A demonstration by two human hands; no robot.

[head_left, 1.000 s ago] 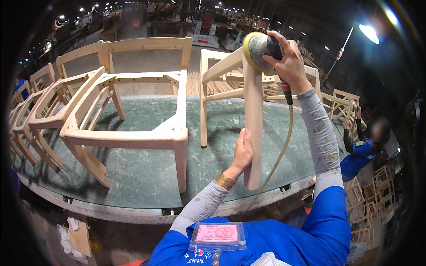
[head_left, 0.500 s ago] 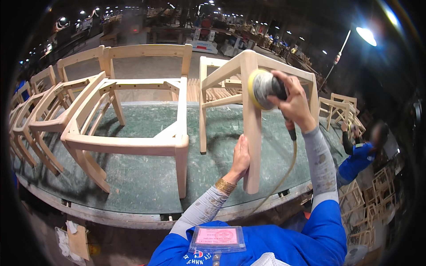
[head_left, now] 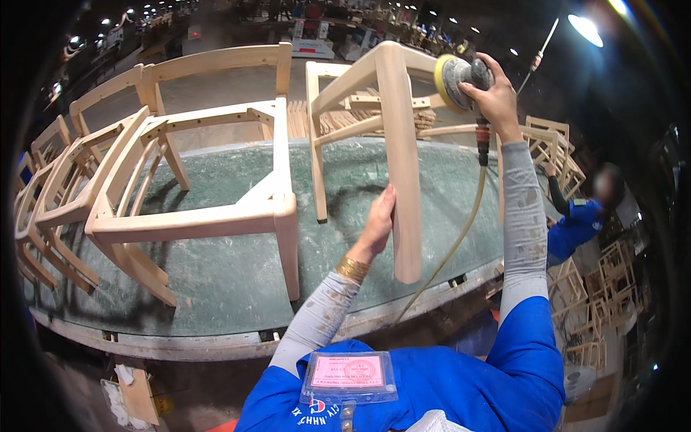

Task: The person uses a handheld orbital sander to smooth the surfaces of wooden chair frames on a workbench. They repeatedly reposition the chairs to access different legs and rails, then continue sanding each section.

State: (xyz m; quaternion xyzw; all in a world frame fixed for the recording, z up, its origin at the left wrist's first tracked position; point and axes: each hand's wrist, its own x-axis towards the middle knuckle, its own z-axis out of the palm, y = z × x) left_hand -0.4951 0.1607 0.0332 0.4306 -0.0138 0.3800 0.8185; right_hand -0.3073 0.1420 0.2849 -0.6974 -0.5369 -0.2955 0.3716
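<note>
A pale wooden chair frame (head_left: 400,165) stands on the green-topped workbench in front of me, one broad leg toward me. My left hand (head_left: 378,222) grips that leg from its left side at mid-height, the fingers partly hidden behind it. In my right hand (head_left: 498,102) is a round power sander (head_left: 453,81) with a yellow-edged pad, its dark top under my palm. The pad is beside the frame's upper rail, to the right of the leg's top; whether it touches the wood I cannot tell. A hose (head_left: 468,230) hangs from the sander and runs down past the bench edge.
Another chair frame (head_left: 191,225) stands close on the left, with several more beyond it. The workbench (head_left: 223,288) has a pale front edge. Slats (head_left: 295,119) lie behind. At the right, a person in blue (head_left: 579,230) works beside more chair frames.
The sander has moved right, from against the leg's upper part to beside the upper rail. My left hand keeps its hold on the leg. The whole view has shifted slightly.
</note>
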